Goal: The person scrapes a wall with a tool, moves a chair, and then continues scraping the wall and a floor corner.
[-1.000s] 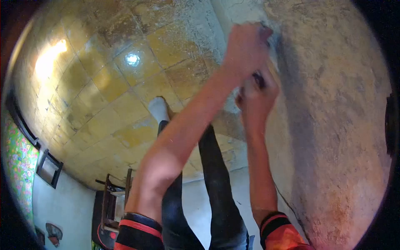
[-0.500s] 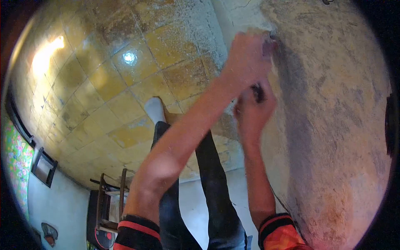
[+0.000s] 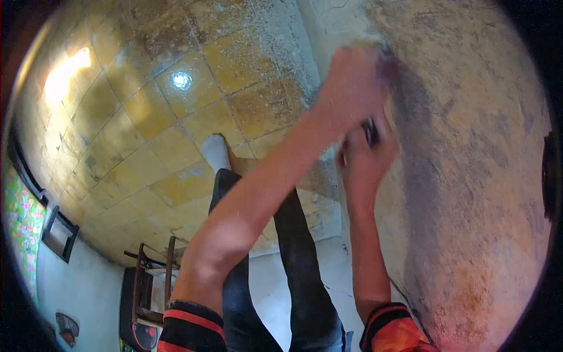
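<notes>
Both my hands are up against a rough, stained yellow-grey wall [image 3: 469,176] on the right. My right hand [image 3: 365,161] is closed around the dark handle of a tool [image 3: 370,132]. My left hand [image 3: 350,82], blurred by motion, is curled over the tool's far end and presses it onto the wall beside a darker grey streak [image 3: 404,100]. The tool's working end is hidden under my left hand. My left forearm crosses in front of my body from the lower left.
A worn yellow tiled floor [image 3: 146,117] with bright light spots lies below. My dark-trousered legs and a white-socked foot [image 3: 216,154] stand near the wall's base. A wooden chair [image 3: 153,281] and a floral cloth [image 3: 20,223] are at lower left.
Both hands with the tool have shifted slightly right and down along the wall, and the left hand is now blurred. The view has drifted a little.
</notes>
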Demonstrator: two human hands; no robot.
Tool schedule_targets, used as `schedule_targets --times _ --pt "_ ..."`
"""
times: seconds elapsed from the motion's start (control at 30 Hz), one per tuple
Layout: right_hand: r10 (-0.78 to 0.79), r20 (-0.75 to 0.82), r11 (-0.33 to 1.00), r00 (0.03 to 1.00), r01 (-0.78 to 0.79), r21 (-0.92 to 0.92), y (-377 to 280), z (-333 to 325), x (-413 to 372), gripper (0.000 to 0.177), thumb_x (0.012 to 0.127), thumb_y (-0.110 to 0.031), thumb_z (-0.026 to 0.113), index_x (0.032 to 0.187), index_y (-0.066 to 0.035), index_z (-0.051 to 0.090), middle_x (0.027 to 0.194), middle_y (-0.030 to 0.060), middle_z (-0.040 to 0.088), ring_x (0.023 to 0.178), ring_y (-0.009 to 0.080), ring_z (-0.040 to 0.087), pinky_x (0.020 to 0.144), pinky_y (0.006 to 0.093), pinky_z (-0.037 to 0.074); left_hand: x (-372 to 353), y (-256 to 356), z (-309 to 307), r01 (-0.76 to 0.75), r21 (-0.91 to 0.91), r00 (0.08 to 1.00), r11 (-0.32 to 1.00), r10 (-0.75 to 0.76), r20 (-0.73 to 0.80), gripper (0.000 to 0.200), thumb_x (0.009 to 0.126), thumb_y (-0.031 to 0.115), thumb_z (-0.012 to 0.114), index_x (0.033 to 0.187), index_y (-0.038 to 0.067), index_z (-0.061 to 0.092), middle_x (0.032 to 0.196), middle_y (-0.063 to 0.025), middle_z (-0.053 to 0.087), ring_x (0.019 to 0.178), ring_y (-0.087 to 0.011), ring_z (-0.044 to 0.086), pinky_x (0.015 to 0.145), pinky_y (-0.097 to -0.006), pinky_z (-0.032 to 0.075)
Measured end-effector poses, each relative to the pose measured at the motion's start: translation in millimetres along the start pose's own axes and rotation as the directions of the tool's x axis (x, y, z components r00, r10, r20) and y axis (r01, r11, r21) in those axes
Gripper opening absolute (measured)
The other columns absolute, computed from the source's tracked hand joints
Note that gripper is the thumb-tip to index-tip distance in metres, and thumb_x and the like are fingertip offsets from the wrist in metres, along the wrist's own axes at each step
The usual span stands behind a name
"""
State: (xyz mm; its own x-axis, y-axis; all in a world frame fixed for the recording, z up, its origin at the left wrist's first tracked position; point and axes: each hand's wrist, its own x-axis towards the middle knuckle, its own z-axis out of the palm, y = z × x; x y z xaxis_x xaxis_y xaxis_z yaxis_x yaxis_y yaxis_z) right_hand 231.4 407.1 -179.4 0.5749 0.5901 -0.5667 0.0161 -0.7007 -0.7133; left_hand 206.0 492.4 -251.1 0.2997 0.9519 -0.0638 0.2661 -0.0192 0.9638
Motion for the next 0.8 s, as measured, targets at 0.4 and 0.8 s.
schedule_targets --times 0.4,0.8 --pt "-0.054 -0.059 0.981 0.997 0.064 0.184 -2 23 2 0.011 0.082 -0.001 0.053 0.092 0.0 0.057 0.06 -0.001 0.048 0.046 0.0041 0.041 0.037 0.0222 0.029 14 6 -19 -0.032 0.053 0.995 0.998 0.027 0.093 0.019 0.071 0.007 0.055 0.082 -0.001 0.067 0.069 -0.023 0.061 0.066 -0.0393 0.062 0.062 -0.043 0.05" --pt "0.072 0.121 0.992 0.99 -0.058 -0.116 26 -4 9 0.042 0.082 -0.005 0.053 0.124 -0.001 0.055 0.074 0.0101 0.061 0.062 0.0169 0.057 0.055 0.0314 0.046 -17 -26 -9 0.145 0.19 0.978 0.971 -0.17 0.123 0.025 0.085 0.026 0.055 0.089 0.005 0.068 0.074 -0.0227 0.062 0.069 -0.0416 0.061 0.063 -0.0469 0.05"
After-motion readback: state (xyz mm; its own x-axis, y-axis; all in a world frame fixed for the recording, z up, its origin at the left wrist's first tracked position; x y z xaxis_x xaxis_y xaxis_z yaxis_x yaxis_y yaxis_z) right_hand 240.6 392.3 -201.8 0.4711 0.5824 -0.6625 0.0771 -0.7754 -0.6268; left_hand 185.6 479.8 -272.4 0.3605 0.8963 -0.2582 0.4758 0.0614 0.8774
